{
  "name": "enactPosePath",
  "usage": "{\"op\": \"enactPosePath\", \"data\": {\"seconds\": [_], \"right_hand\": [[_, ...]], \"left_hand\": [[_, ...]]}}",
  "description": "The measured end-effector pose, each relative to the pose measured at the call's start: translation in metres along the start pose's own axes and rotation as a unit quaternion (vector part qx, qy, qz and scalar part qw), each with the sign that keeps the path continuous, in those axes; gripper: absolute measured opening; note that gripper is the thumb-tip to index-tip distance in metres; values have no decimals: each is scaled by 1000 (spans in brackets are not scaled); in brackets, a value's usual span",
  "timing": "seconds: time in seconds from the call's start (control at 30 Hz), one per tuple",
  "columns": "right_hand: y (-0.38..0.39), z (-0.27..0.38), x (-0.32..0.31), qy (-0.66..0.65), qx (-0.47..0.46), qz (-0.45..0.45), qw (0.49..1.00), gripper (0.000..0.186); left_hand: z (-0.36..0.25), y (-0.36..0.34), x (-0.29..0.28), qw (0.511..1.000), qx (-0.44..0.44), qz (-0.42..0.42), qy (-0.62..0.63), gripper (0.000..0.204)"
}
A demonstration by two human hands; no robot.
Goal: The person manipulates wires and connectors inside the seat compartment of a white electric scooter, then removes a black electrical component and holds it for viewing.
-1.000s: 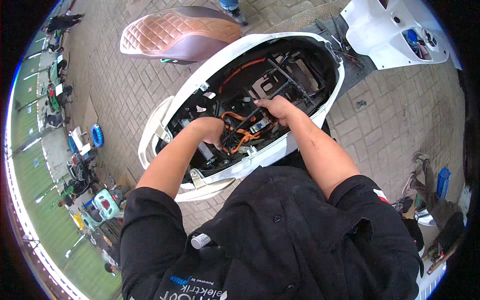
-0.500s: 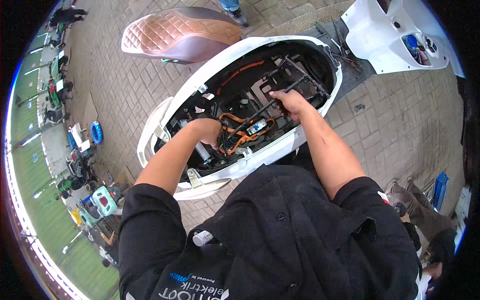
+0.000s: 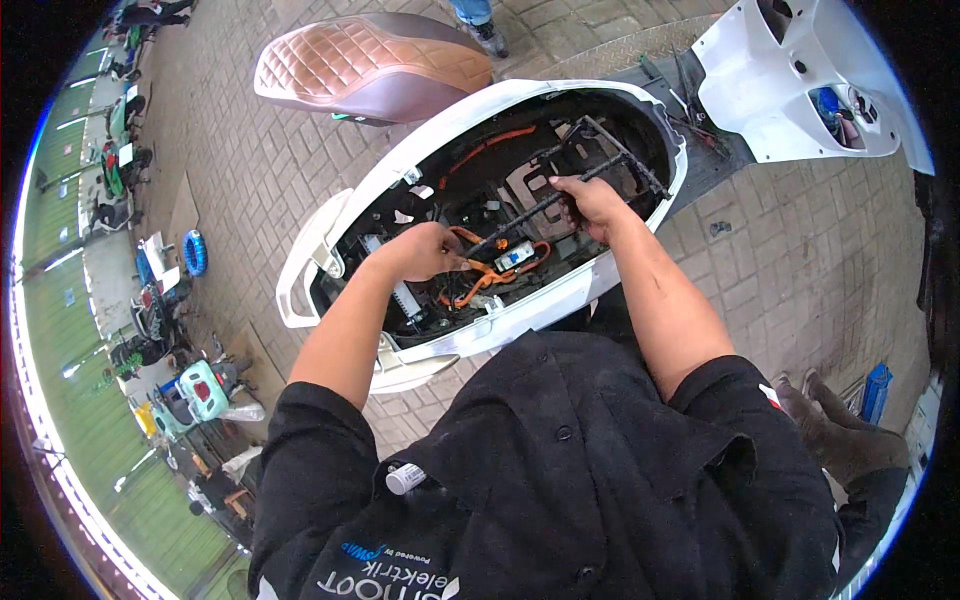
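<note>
My right hand is closed round a bar of a black tubular metal frame, with the thumb along the top. The frame lies slanted in the dark open body of a white scooter. My left hand is closed, fingertips together beside the frame's left end and an orange cable; what they pinch is hidden. Close to the fingertips, a small white-and-blue electrical part sits among the looping cables. A silvery cylindrical part lies below my left wrist.
A brown quilted seat lies on the paving beyond the body. Tools lie on the dark footboard near the white front panel. A person's shoe stands at the top; another person's trousers show lower right. Parked scooters line the left.
My left hand has come up and slightly right from deeper among the cables, and its fingers now show. My right hand keeps its hold on the frame. The view has shifted slightly.
</note>
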State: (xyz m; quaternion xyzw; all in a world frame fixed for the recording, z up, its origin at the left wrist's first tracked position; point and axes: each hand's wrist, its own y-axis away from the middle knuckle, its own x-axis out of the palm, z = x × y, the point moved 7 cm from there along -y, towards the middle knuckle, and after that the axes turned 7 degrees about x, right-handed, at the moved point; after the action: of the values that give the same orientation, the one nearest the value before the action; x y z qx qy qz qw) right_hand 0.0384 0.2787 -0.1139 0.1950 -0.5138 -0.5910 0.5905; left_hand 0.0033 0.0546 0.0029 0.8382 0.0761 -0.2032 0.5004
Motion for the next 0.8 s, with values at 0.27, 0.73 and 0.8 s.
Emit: {"op": "enactPosePath", "data": {"seconds": [0.27,0.73,0.8], "right_hand": [[-8,-4,17,-31,-5,65,997,23],[-23,54,-1,136,-45,145,979,29],[-20,53,-3,264,-13,191,945,29]], "left_hand": [[3,33,-16,995,-71,-52,35,35],[3,70,76,606,40,-307,732,16],[-22,64,92,579,79,-324,744,16]]}}
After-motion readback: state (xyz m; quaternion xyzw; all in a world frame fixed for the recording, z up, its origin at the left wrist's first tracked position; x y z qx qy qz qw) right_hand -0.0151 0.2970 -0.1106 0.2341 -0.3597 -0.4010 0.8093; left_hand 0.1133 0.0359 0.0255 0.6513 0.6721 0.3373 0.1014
